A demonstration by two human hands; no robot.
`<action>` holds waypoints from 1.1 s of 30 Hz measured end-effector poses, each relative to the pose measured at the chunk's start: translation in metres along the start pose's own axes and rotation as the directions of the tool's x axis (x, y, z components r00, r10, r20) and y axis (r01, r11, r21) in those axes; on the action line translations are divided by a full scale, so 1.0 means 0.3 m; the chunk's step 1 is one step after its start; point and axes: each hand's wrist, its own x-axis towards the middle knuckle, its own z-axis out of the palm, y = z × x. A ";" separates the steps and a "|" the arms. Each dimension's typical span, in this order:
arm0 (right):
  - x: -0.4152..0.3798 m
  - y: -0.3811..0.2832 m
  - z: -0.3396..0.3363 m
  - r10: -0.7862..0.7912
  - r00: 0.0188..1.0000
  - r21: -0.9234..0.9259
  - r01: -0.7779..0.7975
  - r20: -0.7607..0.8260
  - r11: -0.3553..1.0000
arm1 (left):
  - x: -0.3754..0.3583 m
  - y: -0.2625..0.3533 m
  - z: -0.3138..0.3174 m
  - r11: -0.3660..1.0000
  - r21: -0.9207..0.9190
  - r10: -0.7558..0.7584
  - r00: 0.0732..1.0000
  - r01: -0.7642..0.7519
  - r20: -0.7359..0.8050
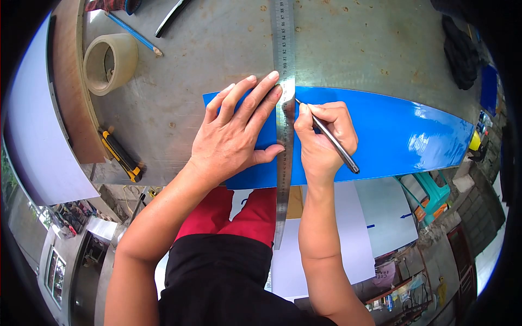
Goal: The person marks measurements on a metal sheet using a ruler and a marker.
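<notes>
A long steel ruler (284,54) lies across a glossy blue sheet (391,130) and runs past the table edge toward my body. My left hand (236,122) is spread out, with its fingertips and thumb pressing on the ruler's left side and the palm over the sheet. In my right hand (329,138) is a slim dark pen (340,146), gripped between thumb and fingers. Its tip meets the sheet close to the ruler's right edge, near the sheet's far side. Part of the sheet is hidden under both hands.
On the metal table (217,49) are a tape roll (110,64), a blue pencil (133,33), a yellow-black utility knife (120,156), a dark curved tool (171,17) and a black glove (459,51). Beyond the near edge stands a teal stool (432,193). White sheets (331,239) lie below.
</notes>
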 end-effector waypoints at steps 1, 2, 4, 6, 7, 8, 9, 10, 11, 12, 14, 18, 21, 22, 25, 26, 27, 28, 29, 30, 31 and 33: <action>0.000 0.001 0.000 0.001 1.000 0.000 -0.001 0.000 1.000 | 0.000 0.000 0.001 1.000 0.000 0.002 1.000 -0.002 -0.005; -0.001 0.003 0.001 -0.002 1.000 -0.006 0.002 -0.003 1.000 | 0.000 0.000 0.001 1.000 0.000 0.001 1.000 -0.001 -0.004; -0.001 0.002 0.001 -0.004 1.000 -0.012 0.004 -0.006 1.000 | 0.000 0.002 -0.001 1.000 -0.002 -0.005 1.000 0.005 0.001; 0.003 -0.004 0.002 -0.013 1.000 -0.033 0.013 -0.003 0.999 | 0.000 0.002 -0.002 1.000 -0.008 -0.006 1.000 0.006 0.002; 0.002 -0.002 0.002 -0.013 1.000 -0.033 0.013 -0.002 0.999 | 0.000 0.002 -0.003 1.000 -0.014 -0.007 1.000 0.007 0.002; 0.000 0.001 0.001 -0.012 1.000 -0.027 0.012 -0.002 1.000 | 0.000 0.002 -0.003 1.000 -0.014 -0.007 1.000 0.007 0.003; -0.001 0.003 0.000 -0.011 1.000 -0.021 0.011 -0.002 1.000 | 0.000 0.002 -0.003 1.000 -0.012 -0.007 1.000 0.007 0.003; -0.001 0.001 0.000 -0.010 1.000 -0.022 0.010 -0.002 1.000 | 0.001 0.003 -0.004 1.000 -0.010 -0.007 1.000 0.007 0.002; -0.001 -0.001 0.001 -0.005 1.000 -0.018 0.005 -0.005 1.000 | 0.001 0.003 -0.005 1.000 -0.010 -0.007 1.000 0.007 0.003; 0.000 -0.003 0.003 -0.001 1.000 -0.013 0.000 -0.009 1.000 | 0.001 0.003 -0.006 1.000 -0.013 -0.007 1.000 0.007 0.004; -0.003 0.000 0.004 -0.002 1.000 -0.008 0.002 -0.013 1.000 | 0.000 0.003 -0.006 1.000 -0.016 -0.007 1.000 0.007 0.005; -0.001 0.003 0.003 -0.008 1.000 0.008 0.008 -0.004 1.000 | 0.000 0.000 -0.004 1.000 -0.013 -0.003 1.000 0.003 -0.005; -0.004 0.004 0.005 0.000 1.000 0.001 0.000 -0.015 1.000 | 0.001 0.004 -0.004 1.000 -0.012 -0.001 1.000 0.001 -0.006; -0.003 0.002 0.004 0.000 1.000 0.002 0.000 -0.016 1.000 | 0.000 0.003 -0.005 1.000 -0.011 -0.002 1.000 0.002 -0.003; 0.002 -0.003 0.003 -0.005 1.000 -0.005 0.005 -0.003 1.000 | 0.000 0.002 -0.001 1.000 -0.010 -0.001 1.000 0.001 -0.006; 0.001 -0.004 0.003 0.005 1.000 0.000 -0.005 -0.002 1.000 | 0.000 0.001 0.000 1.000 -0.011 0.000 1.000 0.000 -0.006; 0.000 -0.004 0.001 0.016 1.000 0.005 -0.016 -0.001 1.000 | -0.001 0.001 0.002 1.000 -0.003 0.001 1.000 -0.001 -0.009; -0.001 -0.005 0.000 0.016 1.000 0.003 -0.016 -0.001 1.000 | -0.002 0.001 0.003 1.000 0.006 0.001 1.000 -0.001 -0.012; 0.000 -0.006 0.002 0.017 1.000 0.011 -0.017 -0.008 1.000 | -0.001 0.002 0.002 1.000 0.006 0.002 1.000 -0.002 -0.012; 0.001 -0.006 0.004 0.017 1.000 0.020 -0.017 -0.015 1.000 | 0.000 0.003 0.000 1.000 0.002 -0.001 1.000 0.001 -0.005; 0.001 -0.006 0.006 0.016 1.000 0.022 -0.016 -0.015 1.000 | 0.000 0.002 -0.003 1.000 -0.001 -0.005 1.000 0.005 0.002; 0.002 -0.004 0.003 -0.014 1.000 -0.013 0.014 -0.002 1.000 | 0.000 0.001 -0.004 1.000 0.007 -0.009 1.000 0.009 0.005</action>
